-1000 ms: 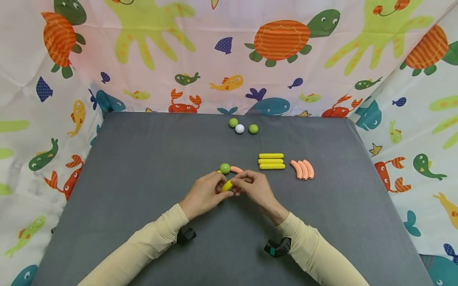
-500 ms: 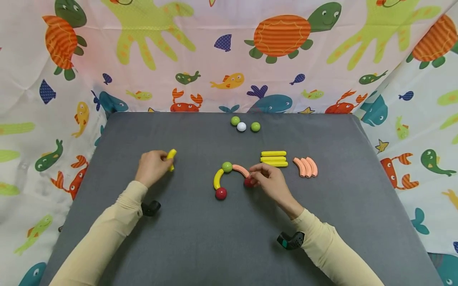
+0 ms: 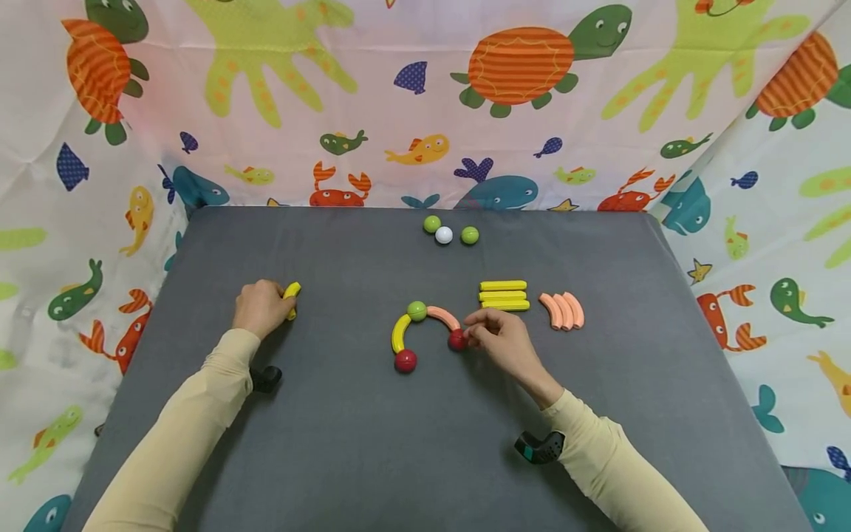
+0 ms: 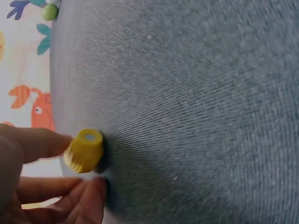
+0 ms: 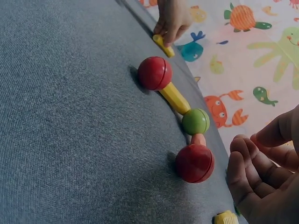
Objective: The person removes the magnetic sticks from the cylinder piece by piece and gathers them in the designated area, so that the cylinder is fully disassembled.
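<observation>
My left hand point(image 3: 261, 307), at the left of the table, holds a curved yellow stick point(image 4: 86, 151) between fingers and thumb, close over the grey cloth. In the middle lies an arch of joined pieces: a red ball point(image 3: 405, 360), a yellow curved stick point(image 3: 400, 334), a green ball point(image 3: 417, 311), a pink curved stick point(image 3: 443, 318) and a second red ball point(image 3: 457, 340). My right hand point(image 3: 505, 343) is beside that second ball, fingers loosely bent. In the right wrist view its fingertips stand apart from the ball and grip nothing.
Behind the right hand, straight yellow sticks point(image 3: 503, 295) lie in a stack, with pink curved sticks point(image 3: 562, 311) to their right. Two green balls point(image 3: 470, 236) and a white ball point(image 3: 443, 235) sit near the back edge. A sea-animal curtain point(image 3: 372, 89) surrounds the table.
My left hand has carried the yellow stick from the middle to the far left and lowered it. My right hand has drawn back to the right, uncovering the arch, and then stayed put.
</observation>
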Motion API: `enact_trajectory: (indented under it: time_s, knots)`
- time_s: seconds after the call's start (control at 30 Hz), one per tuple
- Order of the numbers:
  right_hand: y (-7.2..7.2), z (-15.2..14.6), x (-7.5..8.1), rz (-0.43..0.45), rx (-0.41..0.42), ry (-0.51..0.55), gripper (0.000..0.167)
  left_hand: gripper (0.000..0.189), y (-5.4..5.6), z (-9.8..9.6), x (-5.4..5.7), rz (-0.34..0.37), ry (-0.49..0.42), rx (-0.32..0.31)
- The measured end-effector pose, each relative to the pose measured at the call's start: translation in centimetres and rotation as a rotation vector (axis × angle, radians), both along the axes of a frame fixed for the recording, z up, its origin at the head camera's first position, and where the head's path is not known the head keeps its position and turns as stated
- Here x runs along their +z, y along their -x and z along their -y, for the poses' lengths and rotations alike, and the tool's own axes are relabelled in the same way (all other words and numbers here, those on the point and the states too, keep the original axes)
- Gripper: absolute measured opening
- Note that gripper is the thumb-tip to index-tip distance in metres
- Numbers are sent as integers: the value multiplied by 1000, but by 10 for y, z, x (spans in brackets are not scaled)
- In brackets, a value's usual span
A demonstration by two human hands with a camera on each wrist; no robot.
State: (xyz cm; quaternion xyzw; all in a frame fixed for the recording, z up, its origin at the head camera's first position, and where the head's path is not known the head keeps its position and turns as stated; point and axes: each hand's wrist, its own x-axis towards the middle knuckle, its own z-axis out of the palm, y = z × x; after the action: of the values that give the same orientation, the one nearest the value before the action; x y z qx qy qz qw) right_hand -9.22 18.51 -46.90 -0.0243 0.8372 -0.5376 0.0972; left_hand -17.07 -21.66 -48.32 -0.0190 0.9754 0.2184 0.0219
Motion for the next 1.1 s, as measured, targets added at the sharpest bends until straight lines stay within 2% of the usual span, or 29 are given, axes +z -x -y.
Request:
enact_trajectory:
  time_s: [0.1, 0.17, 0.23, 0.3, 0.4, 0.47, 0.53, 0.67, 0.87, 1.1]
  knots:
    - [0, 5, 1, -41, 4, -51, 20, 29, -5, -9, 4, -159, 4, -34]
    - [-1, 9, 3, -103, 22, -118, 18, 23, -12, -25, 10, -273, -15, -119]
    - [-2, 15, 4, -204, 72, -198, 16, 17, -21, -47, 15, -333, -39, -281]
    - [-4, 24, 2, -319, 137, -278, 15, 18, -29, -71, 15, -336, -65, -485]
    - [-10, 41, -5, -470, 235, -402, 13, 25, -40, -99, 4, -317, -60, -780]
    - [-13, 53, -10, -511, 282, -468, 13, 25, -45, -110, -7, -314, -45, -888]
    - [-15, 63, -14, -512, 319, -521, 15, 21, -49, -118, -15, -311, -34, -926]
    - [-20, 75, -19, -456, 339, -566, 24, 11, -56, -127, -22, -335, -20, -923]
    - [-26, 73, -24, -455, 312, -602, 27, 6, -67, -136, -26, -385, 22, -921]
    - [-30, 72, -30, -509, 281, -657, 22, 5, -72, -141, -27, -384, 11, -933]
